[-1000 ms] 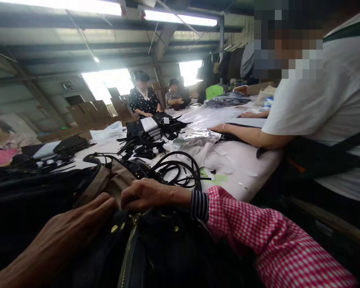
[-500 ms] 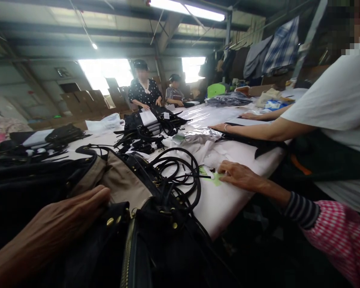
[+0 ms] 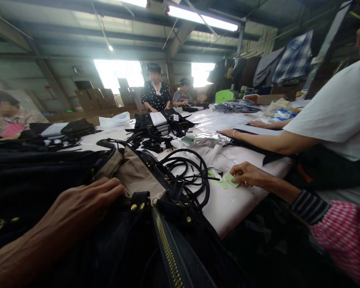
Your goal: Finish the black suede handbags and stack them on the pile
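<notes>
In the head view, our right hand [image 3: 247,175] pinches a small pale-green paper slip [image 3: 231,180], right of centre; our left hand [image 3: 91,199] curls over the mouth of the black, beige-lined fabric bag [image 3: 129,248], lower left to lower centre – whether gripping, we cannot tell. We'd best hold that mouth wide and pinch lightly. Looped black cord straps [image 3: 207,185] lie between slip and bag; a co-worker's bare arm [image 3: 268,142] reaches across the pale-covered bench [image 3: 220,214], further right.

R slv [image 3: 343,230]: red & wht check, loose | R cuff [image 3: 309,207]: dk w/ grey stripes (snug at wrist) | L hand [image 3: 91,200]: bare, forearm too
</notes>
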Demonstrator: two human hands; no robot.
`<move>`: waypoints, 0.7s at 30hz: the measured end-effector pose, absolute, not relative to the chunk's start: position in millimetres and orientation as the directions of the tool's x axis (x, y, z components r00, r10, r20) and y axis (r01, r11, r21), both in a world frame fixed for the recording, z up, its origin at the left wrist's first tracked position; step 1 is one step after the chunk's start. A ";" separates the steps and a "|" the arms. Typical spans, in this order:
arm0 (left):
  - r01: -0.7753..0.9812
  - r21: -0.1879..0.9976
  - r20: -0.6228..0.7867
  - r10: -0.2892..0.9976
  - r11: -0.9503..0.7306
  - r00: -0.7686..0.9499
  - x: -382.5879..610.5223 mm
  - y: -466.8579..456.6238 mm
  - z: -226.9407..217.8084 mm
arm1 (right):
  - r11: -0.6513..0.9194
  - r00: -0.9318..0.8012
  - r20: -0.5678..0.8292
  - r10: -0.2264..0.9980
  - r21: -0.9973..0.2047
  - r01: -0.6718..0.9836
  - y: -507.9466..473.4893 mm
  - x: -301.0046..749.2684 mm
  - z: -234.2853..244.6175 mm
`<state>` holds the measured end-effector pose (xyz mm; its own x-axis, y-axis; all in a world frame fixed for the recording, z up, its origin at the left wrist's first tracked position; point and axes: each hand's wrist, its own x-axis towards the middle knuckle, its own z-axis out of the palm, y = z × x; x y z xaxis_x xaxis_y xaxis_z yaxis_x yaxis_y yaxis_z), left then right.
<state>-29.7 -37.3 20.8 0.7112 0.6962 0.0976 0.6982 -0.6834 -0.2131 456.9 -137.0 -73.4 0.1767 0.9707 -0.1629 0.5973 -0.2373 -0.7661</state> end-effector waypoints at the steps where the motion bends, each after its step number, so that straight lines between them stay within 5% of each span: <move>1: 0.686 -0.212 0.073 0.689 -0.696 0.721 -29.8 -36.8 22.9 | -0.250 0.196 -0.167 0.966 -0.785 0.566 -140.8 455.1 -71.1; 13: 0.676 -0.302 0.058 0.695 -0.672 0.717 -20.8 -51.8 37.5 | 0.142 0.021 0.202 0.979 -0.752 0.644 -95.7 342.9 -9.0; 21: 0.666 -0.268 0.099 0.667 -0.697 0.738 -24.2 -47.4 31.1 | 0.102 0.019 0.152 0.988 -0.744 0.661 -73.2 341.1 -18.3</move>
<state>-24.2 -47.4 31.1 0.7383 0.6672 0.0992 0.6655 -0.6967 -0.2678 341.1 -73.2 -18.3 0.0187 0.9882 0.1523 0.6607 0.1021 -0.7436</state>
